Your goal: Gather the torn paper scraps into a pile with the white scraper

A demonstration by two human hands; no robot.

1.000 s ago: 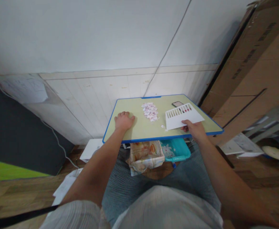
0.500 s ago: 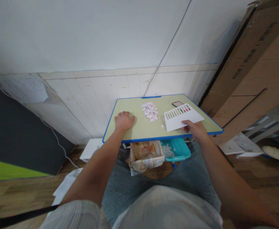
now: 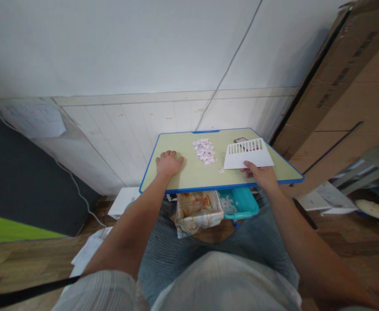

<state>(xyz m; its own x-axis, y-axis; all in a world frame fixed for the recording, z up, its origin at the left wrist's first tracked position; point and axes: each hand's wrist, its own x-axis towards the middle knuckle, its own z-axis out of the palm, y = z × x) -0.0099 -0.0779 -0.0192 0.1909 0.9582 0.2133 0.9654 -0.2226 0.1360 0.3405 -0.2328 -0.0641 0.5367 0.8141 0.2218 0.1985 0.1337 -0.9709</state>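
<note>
My right hand (image 3: 258,172) grips the near edge of a white card (image 3: 248,160) with a row of slots cut along its far side, thumb on top and fingers beneath. The card is tilted over the right half of the small table (image 3: 189,179). Through a few slots some dark and red shows. Flat on the table's left part rests my left hand (image 3: 170,163), fingers spread and holding nothing. Between the hands lies a heap of small pinkish-white paper pieces (image 3: 205,151). A few loose white bits (image 3: 221,170) lie near the card's left corner.
A phone (image 3: 240,140) is partly covered behind the card. Below the table's front edge are a lined bin (image 3: 200,222) and a turquoise basket (image 3: 246,207) with white scraps. Large cardboard boxes (image 3: 345,86) stand on the right; a wall (image 3: 127,129) is behind.
My right hand has turned the card so its slotted side points more squarely to the wall, and its near edge has moved away from me. My left hand has stayed put.
</note>
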